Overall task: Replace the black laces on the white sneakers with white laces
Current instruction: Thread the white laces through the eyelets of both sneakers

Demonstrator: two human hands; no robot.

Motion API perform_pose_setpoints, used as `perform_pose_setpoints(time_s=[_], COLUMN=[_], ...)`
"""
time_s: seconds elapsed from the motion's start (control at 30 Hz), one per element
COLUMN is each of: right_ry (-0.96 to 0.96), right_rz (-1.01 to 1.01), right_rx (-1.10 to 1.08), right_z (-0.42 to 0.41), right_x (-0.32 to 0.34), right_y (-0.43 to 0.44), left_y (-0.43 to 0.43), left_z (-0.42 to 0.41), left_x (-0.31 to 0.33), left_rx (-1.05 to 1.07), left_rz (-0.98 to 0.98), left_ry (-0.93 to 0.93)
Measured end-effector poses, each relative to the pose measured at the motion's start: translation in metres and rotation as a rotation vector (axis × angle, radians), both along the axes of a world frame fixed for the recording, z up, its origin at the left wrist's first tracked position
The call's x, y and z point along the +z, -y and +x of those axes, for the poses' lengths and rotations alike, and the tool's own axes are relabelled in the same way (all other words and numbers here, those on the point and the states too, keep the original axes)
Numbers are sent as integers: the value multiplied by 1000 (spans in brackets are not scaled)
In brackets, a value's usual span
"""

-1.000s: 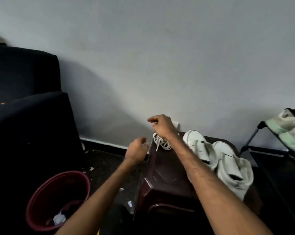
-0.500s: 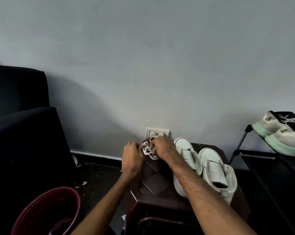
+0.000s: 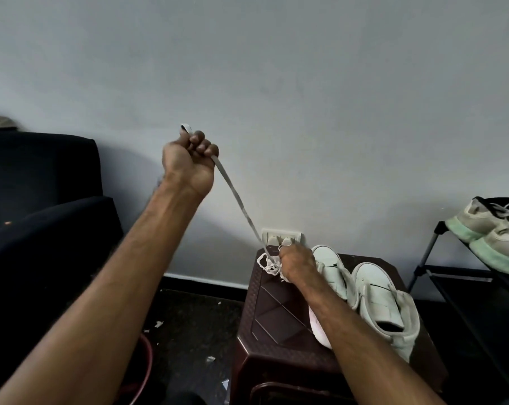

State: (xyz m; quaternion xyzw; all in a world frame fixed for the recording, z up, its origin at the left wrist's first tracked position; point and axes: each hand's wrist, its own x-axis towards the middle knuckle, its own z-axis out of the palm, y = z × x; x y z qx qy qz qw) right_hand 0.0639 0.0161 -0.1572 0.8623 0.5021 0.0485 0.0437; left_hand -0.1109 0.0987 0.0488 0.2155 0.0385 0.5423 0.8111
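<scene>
Two white sneakers without laces, one and the other, lie side by side on a dark brown plastic stool. A bundle of white laces rests at the stool's far left corner. My right hand presses down on that bundle and holds it. My left hand is raised high to the left in a fist, gripping one white lace that runs taut from the fist down to the bundle. No black laces are visible.
A dark sofa fills the left. A maroon bucket peeks out under my left arm. A black shoe rack on the right holds grey and green sneakers. A wall socket sits behind the stool. Paper scraps litter the floor.
My left hand has risen up and left from the bundle, drawing one white lace out taut. My right hand stays on the bundle at the stool's corner.
</scene>
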Motion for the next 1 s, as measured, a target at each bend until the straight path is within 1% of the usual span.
perform_pose_setpoints(time_s=[0.1, 0.23, 0.27, 0.33, 0.37, 0.4, 0.43, 0.47, 0.5, 0.53, 0.57, 0.63, 0.7, 0.73, 0.8, 0.83, 0.93, 1.0], right_ry=[1, -59, -67, -96, -186, -381, -676, -999, -1218, -1290, -1254, -1109, -1005, -903, -625, -547, -493, -320], right_rz=[-6, 22, 40, 104, 161, 217, 244, 222, 159, 50, -70, -256, -315, -271, -85, -25, 36, 162], right_rx=[-14, -21, -8, 31, 91, 190, 318, 449, 525, 577, 627, 689, 680, 665, 636, 597, 486, 498], right_z=[-1, -3, -2, 0, 0, -1, -7, -16, -25, -32, -36, -33, -28, -28, -31, -37, -64, -84], right_x=[4, 19, 22, 29, 31, 34, 39, 42, 44, 44, 43, 37, 33, 31, 18, 10, -22, -35], right_y=[3, 8, 8, 5, 2, 1, 3, 8, 13, 18, 22, 29, 36, 38, 40, 43, 55, 63], left_y=[0, 5, 6, 7, 7, 6, 7, 7, 6, 5, 3, -2, -6, -7, -6, -3, 8, 15], left_z=[-18, -56, -64, -73, -73, -69, -64, -57, -52, -49, -48, -48, -49, -48, -47, -46, -48, -54], left_x=[11, 46, 56, 72, 75, 76, 75, 72, 70, 68, 66, 65, 59, 54, 47, 45, 53, 60], left_rx=[-57, -202, -208, -162, -142, -133, -130, -128, -124, -115, -102, -71, -52, -54, -71, -78, -37, 12], left_rz=[13, 95, 120, 149, 158, 170, 179, 180, 179, 172, 159, 132, 115, 107, 81, 73, 115, 162], left_ry=[87, 363, 391, 373, 354, 333, 305, 272, 242, 221, 210, 200, 180, 176, 190, 201, 189, 119])
